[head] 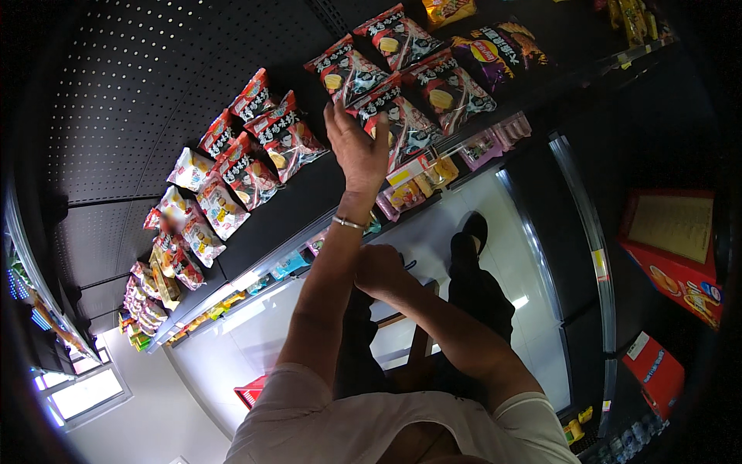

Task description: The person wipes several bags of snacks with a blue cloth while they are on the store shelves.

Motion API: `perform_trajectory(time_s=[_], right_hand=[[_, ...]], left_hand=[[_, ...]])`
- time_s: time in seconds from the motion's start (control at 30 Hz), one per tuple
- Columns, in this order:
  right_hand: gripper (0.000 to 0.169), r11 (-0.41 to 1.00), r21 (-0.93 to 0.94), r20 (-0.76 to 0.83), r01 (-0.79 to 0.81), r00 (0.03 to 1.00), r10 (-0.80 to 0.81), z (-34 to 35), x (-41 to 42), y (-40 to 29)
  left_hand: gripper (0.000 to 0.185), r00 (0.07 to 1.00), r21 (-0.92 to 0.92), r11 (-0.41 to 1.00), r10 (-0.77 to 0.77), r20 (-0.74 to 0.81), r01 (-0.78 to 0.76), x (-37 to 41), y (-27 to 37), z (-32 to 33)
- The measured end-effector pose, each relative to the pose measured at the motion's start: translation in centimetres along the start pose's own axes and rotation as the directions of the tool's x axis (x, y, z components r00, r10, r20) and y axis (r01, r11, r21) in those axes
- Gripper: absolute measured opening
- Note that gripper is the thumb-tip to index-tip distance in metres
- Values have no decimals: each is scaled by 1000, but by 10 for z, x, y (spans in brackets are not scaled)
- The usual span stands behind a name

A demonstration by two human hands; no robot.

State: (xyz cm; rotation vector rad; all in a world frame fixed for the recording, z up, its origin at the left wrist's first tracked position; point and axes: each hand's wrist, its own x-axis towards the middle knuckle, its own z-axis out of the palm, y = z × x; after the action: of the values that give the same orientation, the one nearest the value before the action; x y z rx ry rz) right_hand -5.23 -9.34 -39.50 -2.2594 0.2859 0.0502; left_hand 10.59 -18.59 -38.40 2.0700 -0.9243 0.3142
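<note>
My left hand reaches over the shelf, its fingers apart and its wrist in a thin bracelet. The fingertips lie at the edge of a black-and-red chip bag; whether they press on it is hard to tell. Several like bags stand around it, among them one at the back and one to the left. My right hand is curled below the shelf's front edge, near my left forearm. Its fingers are largely hidden, so I cannot tell whether it holds anything.
White snack bags fill the shelf's left part, and a purple chip bag lies at the right. Small packs sit on a lower shelf. A red carton rests on dark shelving to the right. A red basket stands on the floor.
</note>
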Motion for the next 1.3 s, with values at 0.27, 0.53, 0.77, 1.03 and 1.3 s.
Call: perform_trajectory(time_s=[0.27, 0.53, 0.77, 1.03, 1.3], right_hand=[[12, 1000, -6, 20, -22, 1000, 22, 1, 1, -15], [10, 999, -17, -14, 43, 999, -43, 12, 1, -7], [7, 997, 20, -107, 80, 991, -77, 23, 4, -4], [15, 999, -19, -17, 25, 1000, -26, 9, 7, -8], [20, 995, -32, -114, 95, 989, -98, 18, 6, 2]], left_hand=[[69, 900, 340, 880, 188, 395, -332, 15, -5, 46], [70, 915, 425, 867, 84, 394, -262, 6, -7, 62], [70, 914, 405, 888, 42, 403, -219, 7, -10, 64], [70, 896, 392, 885, 59, 441, -252, 8, -8, 56], [77, 926, 241, 939, 151, 346, -243, 10, 1, 27]])
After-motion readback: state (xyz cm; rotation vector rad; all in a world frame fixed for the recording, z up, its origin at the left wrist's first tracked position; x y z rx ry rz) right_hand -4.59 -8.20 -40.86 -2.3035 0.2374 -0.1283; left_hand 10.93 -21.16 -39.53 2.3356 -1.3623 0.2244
